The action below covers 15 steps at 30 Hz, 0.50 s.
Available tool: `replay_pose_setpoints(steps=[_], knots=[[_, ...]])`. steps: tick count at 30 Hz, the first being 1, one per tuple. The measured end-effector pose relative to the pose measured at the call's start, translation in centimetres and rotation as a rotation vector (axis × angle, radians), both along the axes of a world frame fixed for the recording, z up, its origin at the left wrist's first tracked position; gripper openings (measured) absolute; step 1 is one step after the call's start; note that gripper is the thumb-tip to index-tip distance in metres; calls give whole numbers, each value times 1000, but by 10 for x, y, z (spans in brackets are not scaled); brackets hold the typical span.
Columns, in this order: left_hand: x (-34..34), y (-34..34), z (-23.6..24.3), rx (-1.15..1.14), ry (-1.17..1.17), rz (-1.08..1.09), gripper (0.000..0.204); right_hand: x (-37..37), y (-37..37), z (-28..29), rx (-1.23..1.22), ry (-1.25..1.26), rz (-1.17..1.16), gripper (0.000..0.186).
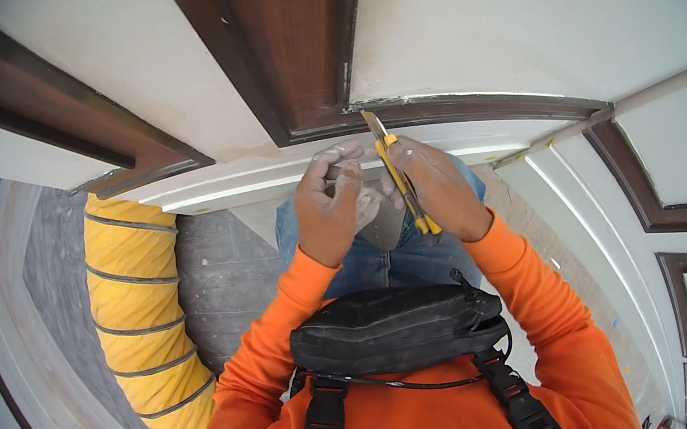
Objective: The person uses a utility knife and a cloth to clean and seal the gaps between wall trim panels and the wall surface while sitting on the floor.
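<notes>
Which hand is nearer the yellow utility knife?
Right. The right hand grips the yellow utility knife; the left hand is beside it, holding a grey scrap.

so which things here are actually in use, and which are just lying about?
In use:
- utility knife, yellow, in right hand
- small grey piece, held by left hand
- dark wood trim, at the blade tip

Lying about:
- yellow ribbed duct
- black chest pouch

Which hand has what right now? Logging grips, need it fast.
Left hand: closed on a small grey piece, kind unclear.
Right hand: closed on a yellow utility knife, blade out.
</notes>
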State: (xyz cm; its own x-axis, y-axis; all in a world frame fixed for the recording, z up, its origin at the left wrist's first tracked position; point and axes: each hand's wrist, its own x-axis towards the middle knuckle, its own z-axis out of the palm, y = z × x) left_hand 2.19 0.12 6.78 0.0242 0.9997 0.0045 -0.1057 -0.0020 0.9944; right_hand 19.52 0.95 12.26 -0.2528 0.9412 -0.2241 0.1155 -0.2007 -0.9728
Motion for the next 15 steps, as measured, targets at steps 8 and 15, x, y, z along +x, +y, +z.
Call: replay_pose_setpoints(steps=[8,15], knots=[[-12,11,-20,-240,-390,13,34,8,22,6,208,-352,106,28],[-13,14,-20,-240,-380,41,31,6,27,14,563,-550,226,22]])
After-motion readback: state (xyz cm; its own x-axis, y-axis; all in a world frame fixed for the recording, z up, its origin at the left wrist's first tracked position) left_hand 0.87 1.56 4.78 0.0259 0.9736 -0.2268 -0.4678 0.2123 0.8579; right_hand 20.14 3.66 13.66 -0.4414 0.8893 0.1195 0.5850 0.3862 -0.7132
